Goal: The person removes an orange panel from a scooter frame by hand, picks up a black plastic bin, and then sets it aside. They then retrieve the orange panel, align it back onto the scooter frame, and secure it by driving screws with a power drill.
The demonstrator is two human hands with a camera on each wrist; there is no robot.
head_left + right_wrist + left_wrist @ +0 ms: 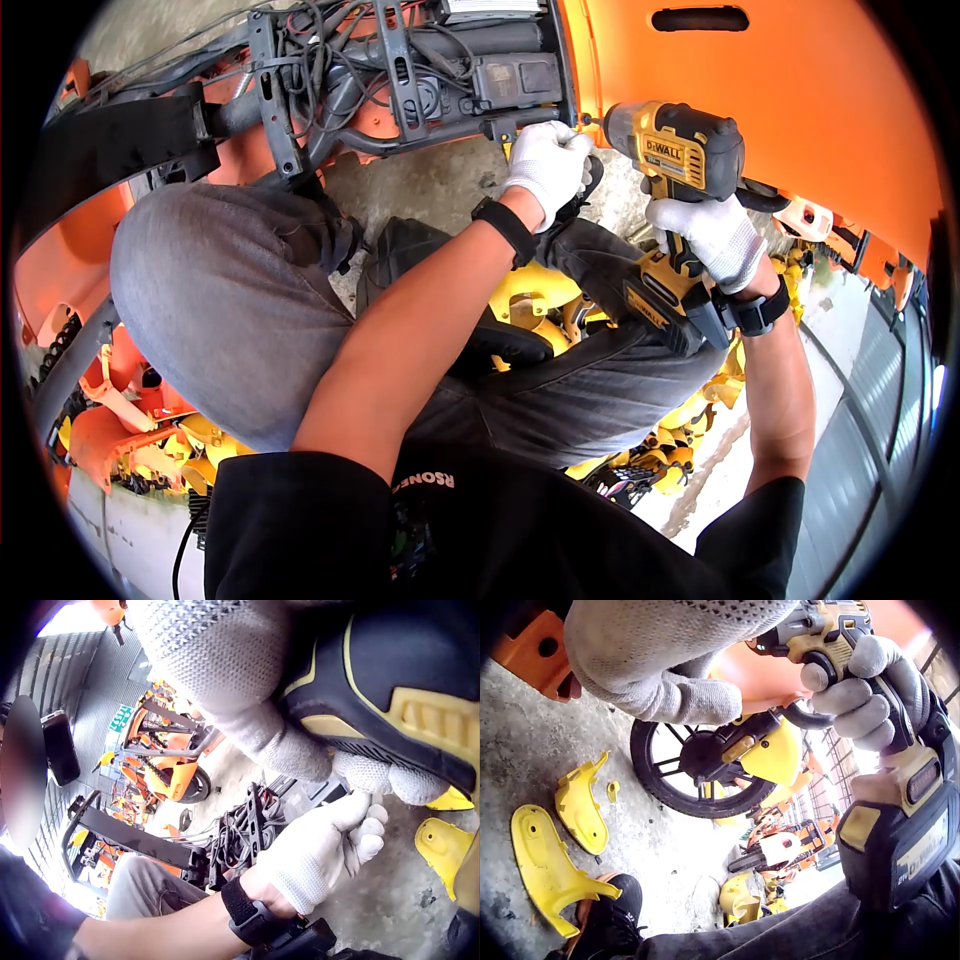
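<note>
My gloved right hand (712, 238) grips the handle of a yellow and black cordless impact driver (672, 150). The driver's nose points left, and its bit (590, 120) ends beside the edge of a large orange panel (800, 90). Just left of that tip is my gloved left hand (548, 170), its fingers curled and thumb and forefinger drawn together. I cannot tell whether something small is pinched there. In the left wrist view the driver's battery (904, 855) hangs below the right hand. Above the left hand in the head view lies a dark metal frame (400, 70) with cables.
Yellow plastic covers (544, 862) lie on the concrete floor (667, 862) by a black shoe (619, 922). A black wheel (649, 776) stands beyond the hands. Orange vehicles (169, 769) are parked behind. My bent knees (220, 300) flank the work. Another person holds a phone (61, 748).
</note>
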